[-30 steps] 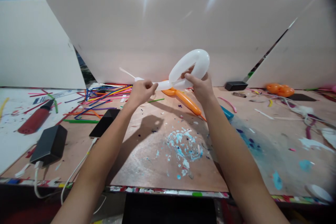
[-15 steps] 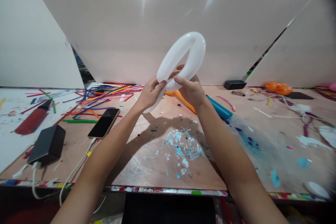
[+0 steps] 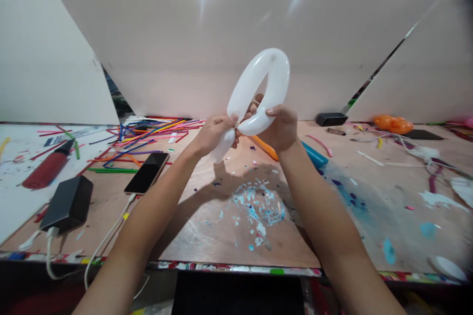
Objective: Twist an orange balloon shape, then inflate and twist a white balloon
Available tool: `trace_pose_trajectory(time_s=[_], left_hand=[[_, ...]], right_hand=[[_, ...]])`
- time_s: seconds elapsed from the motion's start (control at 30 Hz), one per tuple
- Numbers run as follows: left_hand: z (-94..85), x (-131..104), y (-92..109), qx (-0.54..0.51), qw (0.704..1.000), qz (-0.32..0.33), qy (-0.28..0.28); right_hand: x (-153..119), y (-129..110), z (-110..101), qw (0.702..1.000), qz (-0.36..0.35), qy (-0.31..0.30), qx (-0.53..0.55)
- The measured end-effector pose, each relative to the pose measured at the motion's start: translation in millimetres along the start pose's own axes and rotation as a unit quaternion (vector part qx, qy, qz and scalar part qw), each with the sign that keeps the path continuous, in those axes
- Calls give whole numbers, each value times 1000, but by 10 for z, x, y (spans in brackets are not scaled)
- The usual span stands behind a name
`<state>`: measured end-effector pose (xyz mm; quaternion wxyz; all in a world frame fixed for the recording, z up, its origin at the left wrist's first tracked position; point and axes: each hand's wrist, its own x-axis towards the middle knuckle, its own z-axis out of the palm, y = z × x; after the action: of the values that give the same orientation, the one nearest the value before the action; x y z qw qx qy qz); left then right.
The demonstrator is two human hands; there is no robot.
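A white long balloon (image 3: 279, 71) is bent into a loop above the table, with a pinched joint at its lower left. My left hand (image 3: 218, 133) grips that joint between thumb and fingers, and a short white end hangs below it. My right hand (image 3: 281, 125) is wrapped round the loop's lower right side, thumb in front; some of its fingers are hidden behind the balloon. An orange balloon (image 3: 265, 147) and a blue balloon (image 3: 314, 156) lie on the table behind my right hand and forearm.
Loose long balloons (image 3: 148, 133) lie in a heap at the back left. Nearer are a phone (image 3: 147, 173), a dark box with a cable (image 3: 68, 204) and a red bottle (image 3: 48, 167). White panels (image 3: 166, 49) stand behind the table (image 3: 207, 236). An orange twisted balloon (image 3: 392, 124) lies right.
My right hand has shifted right along the loop, away from my left hand. The pinched joint now shows between them, and the short white end hangs more steeply.
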<state>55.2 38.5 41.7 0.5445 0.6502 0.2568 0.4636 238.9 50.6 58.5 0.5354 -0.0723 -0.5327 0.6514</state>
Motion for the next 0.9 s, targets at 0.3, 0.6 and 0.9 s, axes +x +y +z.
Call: trace_pose_trajectory(time_s=[0.3, 0.6, 0.9], left_hand=[[63, -30, 82, 145, 989, 15, 6], [53, -49, 181, 150, 988, -22, 11], [-36, -45, 144, 167, 985, 8, -51]], right_hand=[[-52, -52, 78, 989, -62, 4, -131], [-67, -108, 224, 968, -102, 81, -213], [-39, -100, 164, 980, -78, 84, -164]])
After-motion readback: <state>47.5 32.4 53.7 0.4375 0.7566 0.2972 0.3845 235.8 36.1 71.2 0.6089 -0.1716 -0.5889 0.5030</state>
